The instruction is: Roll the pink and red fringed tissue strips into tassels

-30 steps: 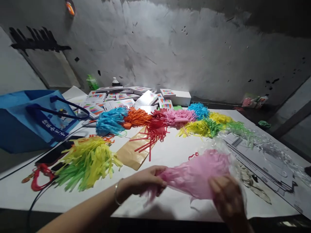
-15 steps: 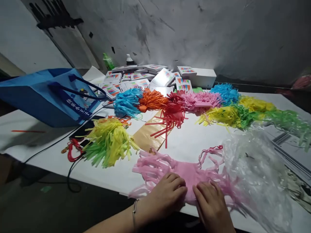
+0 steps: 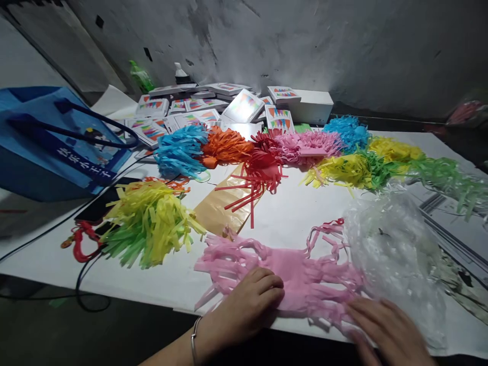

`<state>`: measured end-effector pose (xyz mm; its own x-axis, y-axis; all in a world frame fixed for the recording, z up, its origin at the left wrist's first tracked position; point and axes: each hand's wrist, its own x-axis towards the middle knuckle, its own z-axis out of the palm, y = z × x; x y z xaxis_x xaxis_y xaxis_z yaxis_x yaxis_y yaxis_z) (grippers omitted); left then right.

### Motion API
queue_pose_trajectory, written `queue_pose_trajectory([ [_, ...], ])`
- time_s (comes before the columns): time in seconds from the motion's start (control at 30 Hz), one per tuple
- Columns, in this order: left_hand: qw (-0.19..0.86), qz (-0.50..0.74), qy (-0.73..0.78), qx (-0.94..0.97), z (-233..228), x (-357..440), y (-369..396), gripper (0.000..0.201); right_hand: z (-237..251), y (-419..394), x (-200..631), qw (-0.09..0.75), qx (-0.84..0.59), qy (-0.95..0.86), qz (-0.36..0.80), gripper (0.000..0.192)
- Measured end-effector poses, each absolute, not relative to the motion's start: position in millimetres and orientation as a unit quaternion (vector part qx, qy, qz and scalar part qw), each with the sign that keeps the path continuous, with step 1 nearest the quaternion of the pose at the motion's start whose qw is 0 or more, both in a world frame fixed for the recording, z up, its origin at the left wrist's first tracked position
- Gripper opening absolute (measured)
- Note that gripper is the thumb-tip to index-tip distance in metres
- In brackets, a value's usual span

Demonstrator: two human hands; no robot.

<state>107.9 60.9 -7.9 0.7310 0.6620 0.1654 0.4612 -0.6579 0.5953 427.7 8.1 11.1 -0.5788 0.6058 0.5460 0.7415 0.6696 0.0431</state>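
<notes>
Pink fringed tissue: lying crosswise beneath your flat, open hands, left hand pressing its middle, right hand flattening the right fringe.

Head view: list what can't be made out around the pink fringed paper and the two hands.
- Pink fringed paper: its near edge is covered by the left hand and right hand.
- Right hand: blurred, and cut off by the bottom edge.
- Clear plastic bag: crinkled glare hides what lies under it.
- Blue bag: cut off by the left edge.
</notes>
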Motion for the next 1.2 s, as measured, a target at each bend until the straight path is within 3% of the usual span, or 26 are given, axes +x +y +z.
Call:
queue_pose_trajectory([
  [0.13,0.263,0.184,0.312,0.894,-5.1,105.8,60.1,0.021,0.2,28.3,348.1,0.296,-0.392,-0.871,-0.029,0.026],
  [0.27,0.257,0.191,0.315,0.893,-3.2,103.0,55.9,0.023,-18.6,31.2,334.4,0.329,-0.401,-0.855,0.019,0.027],
  [0.37,0.221,0.224,0.344,0.884,-7.5,103.6,51.8,0.014,-22.8,27.1,337.6,0.334,-0.413,-0.847,0.003,0.024],
  [0.53,0.215,0.236,0.361,0.876,-14.2,105.0,48.5,0.026,-25.8,25.2,332.0,0.334,-0.416,-0.845,-0.025,0.030],
  [0.7,0.257,0.125,0.462,0.839,-5.3,110.5,60.1,0.023,-24.3,34.1,326.7,0.329,-0.509,-0.795,0.028,0.021],
  [0.8,0.257,0.036,0.525,0.811,4.2,117.8,77.3,0.020,-27.8,43.2,322.5,0.291,-0.574,-0.764,0.044,0.026],
  [1.07,0.217,-0.022,0.558,0.801,10.4,131.5,113.4,0.024,-30.4,64.6,315.0,0.240,-0.637,-0.732,-0.023,0.020],
  [1.2,0.200,-0.033,0.562,0.802,5.7,134.2,121.3,0.023,-23.6,55.7,312.9,0.290,-0.582,-0.757,-0.064,0.021],
])
